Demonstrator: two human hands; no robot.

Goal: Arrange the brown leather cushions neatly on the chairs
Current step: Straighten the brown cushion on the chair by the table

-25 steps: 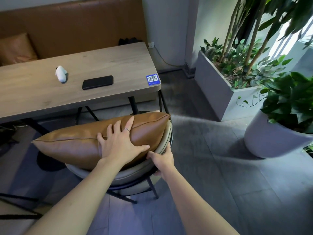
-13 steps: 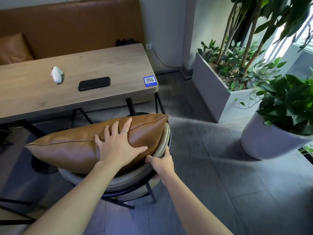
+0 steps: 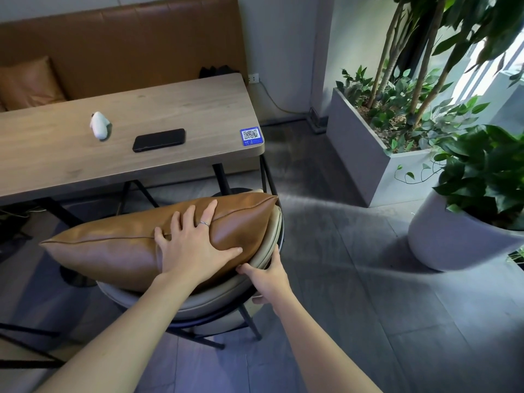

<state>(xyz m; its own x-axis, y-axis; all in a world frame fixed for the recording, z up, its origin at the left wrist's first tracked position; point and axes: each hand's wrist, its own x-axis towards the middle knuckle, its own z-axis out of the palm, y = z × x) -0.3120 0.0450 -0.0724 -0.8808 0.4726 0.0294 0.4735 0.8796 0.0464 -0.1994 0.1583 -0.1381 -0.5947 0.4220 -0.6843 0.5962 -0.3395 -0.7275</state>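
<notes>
A brown leather cushion (image 3: 113, 253) lies on its side across the curved grey backrest of a chair (image 3: 215, 302) with black legs. My left hand (image 3: 192, 245) presses flat on the cushion's right half, fingers spread, a ring on one finger. My right hand (image 3: 269, 279) grips the chair's backrest rim just below the cushion's right corner. A second brown cushion (image 3: 28, 83) leans on the bench at the far left.
A wooden table (image 3: 170, 109) beyond the chair holds a black phone (image 3: 158, 139), a small white object (image 3: 99, 124) and a blue QR sticker (image 3: 251, 135). A brown bench back (image 3: 127, 38) runs behind. A grey planter (image 3: 365, 154) and a white plant pot (image 3: 453, 239) stand at the right.
Both hands keep their hold on the cushion and the chair. The chair and cushion have shifted only slightly in view, mostly from head movement.
</notes>
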